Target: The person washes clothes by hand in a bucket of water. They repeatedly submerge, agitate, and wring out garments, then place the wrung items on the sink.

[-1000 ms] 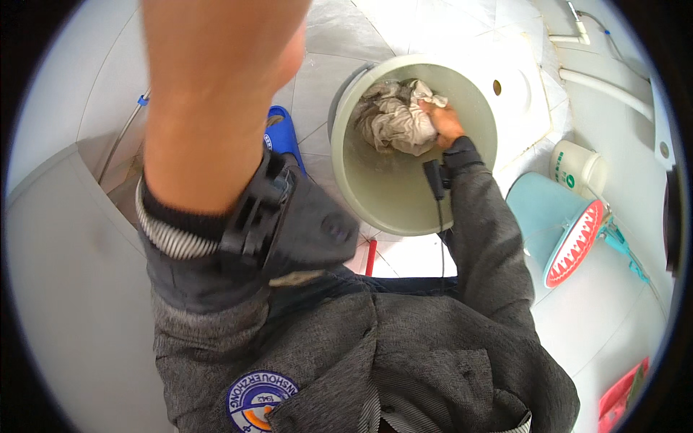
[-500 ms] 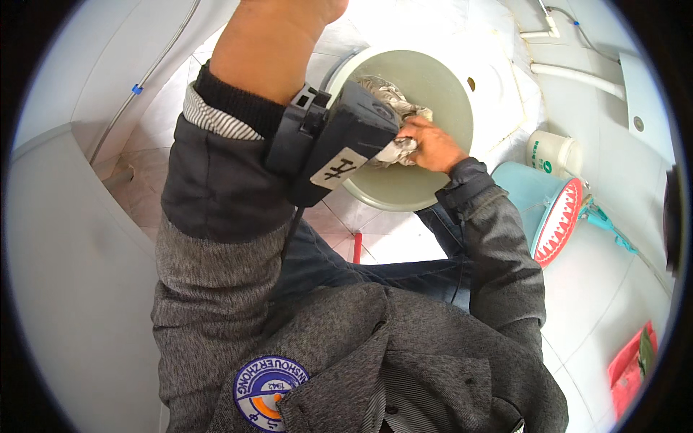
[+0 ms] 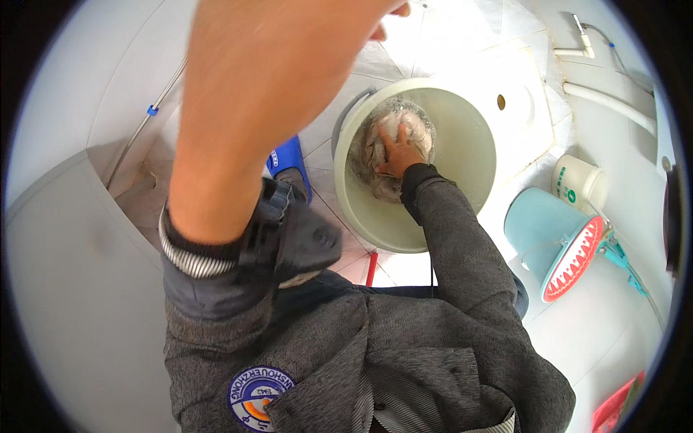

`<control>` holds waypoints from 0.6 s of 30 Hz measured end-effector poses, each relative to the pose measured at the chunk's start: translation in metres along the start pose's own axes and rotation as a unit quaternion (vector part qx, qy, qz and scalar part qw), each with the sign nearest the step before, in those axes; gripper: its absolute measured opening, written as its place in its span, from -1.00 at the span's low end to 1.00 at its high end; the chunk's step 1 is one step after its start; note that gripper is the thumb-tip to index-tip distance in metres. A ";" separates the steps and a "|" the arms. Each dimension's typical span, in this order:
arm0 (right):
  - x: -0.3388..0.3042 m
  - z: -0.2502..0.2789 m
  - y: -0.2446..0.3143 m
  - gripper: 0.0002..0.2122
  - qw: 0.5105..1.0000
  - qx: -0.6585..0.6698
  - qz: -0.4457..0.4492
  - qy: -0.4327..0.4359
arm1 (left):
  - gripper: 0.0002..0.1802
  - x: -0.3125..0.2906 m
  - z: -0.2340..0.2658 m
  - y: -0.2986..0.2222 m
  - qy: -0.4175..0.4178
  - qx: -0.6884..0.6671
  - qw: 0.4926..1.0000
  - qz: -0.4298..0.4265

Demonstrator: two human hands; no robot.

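A pale green bucket (image 3: 476, 133) stands on the tiled floor in front of me, with water and a soaked whitish cloth (image 3: 415, 126) in it. My right hand (image 3: 399, 153) reaches down into the bucket and presses on the cloth, its fingers spread. High and close to the camera, my left hand (image 3: 354, 22) runs out past the upper edge, blurred; only a couple of fingertips show, so its grip is hidden. A black device (image 3: 307, 234) is strapped at my left wrist.
To the right, a light blue bucket (image 3: 545, 224) with a red-and-white toothed pattern lies tipped beside a white pail (image 3: 581, 180). A teal-handled tool (image 3: 617, 256) leans there. A blue slipper (image 3: 292, 162) is on my left foot. A white floor basin (image 3: 516, 119) lies beyond the green bucket.
My right hand has pushed the cloth from the bucket's rim side down into the water, and its fingers have spread. My left arm has come up closer to the camera. The view has shifted.
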State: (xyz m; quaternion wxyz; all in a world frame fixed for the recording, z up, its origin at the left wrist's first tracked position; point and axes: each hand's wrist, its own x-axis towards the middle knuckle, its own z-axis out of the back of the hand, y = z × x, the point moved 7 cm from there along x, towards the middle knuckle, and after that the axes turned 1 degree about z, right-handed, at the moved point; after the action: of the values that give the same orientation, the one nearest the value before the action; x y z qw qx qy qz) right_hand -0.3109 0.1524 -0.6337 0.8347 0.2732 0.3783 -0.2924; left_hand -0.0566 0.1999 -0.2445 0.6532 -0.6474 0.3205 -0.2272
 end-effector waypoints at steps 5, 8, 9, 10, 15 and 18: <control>0.040 -0.003 0.002 -0.29 0.999 -0.033 0.002 -0.013 | -0.82 0.003 0.006 0.007 0.038 0.009 0.998 -0.052; 0.086 0.008 -0.028 -0.61 0.996 0.072 -0.050 -0.027 | -0.82 0.003 0.008 0.009 0.039 0.011 0.997 -0.072; 0.094 0.011 -0.042 -0.70 0.990 0.107 -0.086 -0.029 | -0.81 0.003 0.007 0.008 0.038 0.011 0.996 -0.080; 0.096 0.018 -0.049 -0.74 0.973 0.213 -0.069 -0.059 | -0.81 0.002 0.006 0.006 0.036 0.011 0.995 -0.090; 0.030 0.063 -0.059 -0.79 0.904 0.421 -0.021 -0.072 | -0.81 0.004 -0.003 -0.004 0.030 0.013 0.989 -0.146; -0.051 0.110 -0.039 -0.75 0.918 0.389 0.003 -0.082 | -0.81 0.006 -0.008 -0.012 0.033 0.014 0.983 -0.183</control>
State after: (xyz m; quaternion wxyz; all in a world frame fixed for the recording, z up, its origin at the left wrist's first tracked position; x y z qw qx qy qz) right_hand -0.3138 0.0658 -0.5402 0.6918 0.5524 0.1639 -0.4352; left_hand -0.0565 0.1895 -0.2330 0.5990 -0.6777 0.2150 -0.3684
